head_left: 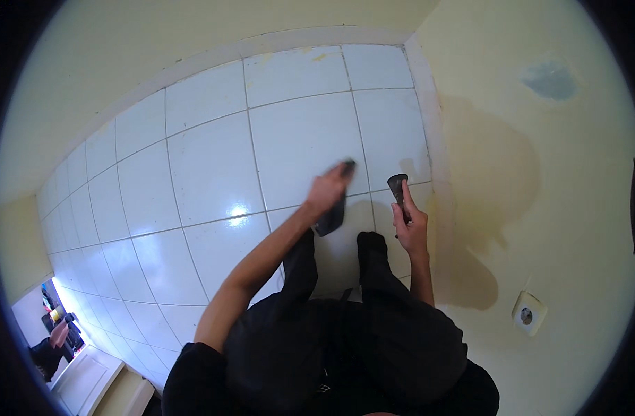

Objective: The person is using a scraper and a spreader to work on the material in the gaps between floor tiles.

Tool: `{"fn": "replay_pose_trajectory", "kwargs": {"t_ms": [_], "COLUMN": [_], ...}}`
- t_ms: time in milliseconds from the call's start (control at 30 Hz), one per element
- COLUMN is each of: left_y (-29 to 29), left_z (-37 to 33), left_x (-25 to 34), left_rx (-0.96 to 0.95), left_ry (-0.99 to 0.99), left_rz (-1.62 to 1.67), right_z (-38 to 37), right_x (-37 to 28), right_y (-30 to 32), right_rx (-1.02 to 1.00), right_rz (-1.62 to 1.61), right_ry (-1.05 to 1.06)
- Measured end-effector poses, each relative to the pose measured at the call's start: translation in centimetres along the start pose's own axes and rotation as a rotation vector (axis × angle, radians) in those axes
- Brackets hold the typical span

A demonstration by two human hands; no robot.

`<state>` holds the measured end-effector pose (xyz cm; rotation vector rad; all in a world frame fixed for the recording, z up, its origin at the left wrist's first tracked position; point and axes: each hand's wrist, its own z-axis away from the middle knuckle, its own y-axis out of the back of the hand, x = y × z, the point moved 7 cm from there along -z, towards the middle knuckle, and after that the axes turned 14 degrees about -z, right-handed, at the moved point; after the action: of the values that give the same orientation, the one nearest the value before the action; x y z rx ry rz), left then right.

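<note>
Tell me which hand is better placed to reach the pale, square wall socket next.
Probably the right hand: it looks nearer the socket, though it holds a dark object with a flared round end. The left hand is farther off, gripping a blurred dark object.

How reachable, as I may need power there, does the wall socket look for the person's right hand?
Likely yes: nothing visible stands between the right hand and the socket on the nearby wall, though that hand is occupied by a dark flared object.
</note>
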<state>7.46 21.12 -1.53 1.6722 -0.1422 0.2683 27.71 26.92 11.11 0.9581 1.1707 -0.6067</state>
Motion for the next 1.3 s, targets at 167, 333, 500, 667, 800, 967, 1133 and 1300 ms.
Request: {"fn": "replay_pose_trajectory", "kwargs": {"t_ms": [167, 333, 500, 667, 800, 967, 1133, 1300], "left_y": [5.6, 9.7, 9.1, 9.4, 8.7, 8.6, 8.6, 8.3], "left_z": [3.9, 9.0, 8.8, 7.2, 7.3, 7.6, 7.7, 7.9], "left_x": [-16.6, -25.3, -25.1, -22.0, -21.6, -21.1, -21.2, -21.4], "left_rx": [-0.005, 0.107, 0.179, 0.253, 0.313, 0.417, 0.402, 0.418], "left_ry": [0.550, 0.740, 0.777, 0.912, 0.867, 0.844, 0.869, 0.875], "left_rz": [-0.226, -0.303, -0.159, -0.092, -0.120, -0.153, -0.150, -0.153], "right_z": [0.1, 0.2, 0.7, 0.7, 0.4, -0.1, -0.1, -0.4], "right_x": [-0.5, 2.5, 6.5, 8.6, 8.9, 8.8, 8.4, 8.6], "right_y": [-0.3, -1.7, -4.7, -6.6, -8.3, -8.8, -9.1, -9.5], "right_rx": [-0.010, -0.076, -0.192, -0.190, -0.195, -0.195, -0.221, -0.271], "right_rz": [0.208, 0.439, 0.648, 0.674, 0.697, 0.715, 0.675, 0.654], "right_ry": [0.006, -0.002, 0.090, 0.116, 0.114, 0.113, 0.106, 0.045]}}
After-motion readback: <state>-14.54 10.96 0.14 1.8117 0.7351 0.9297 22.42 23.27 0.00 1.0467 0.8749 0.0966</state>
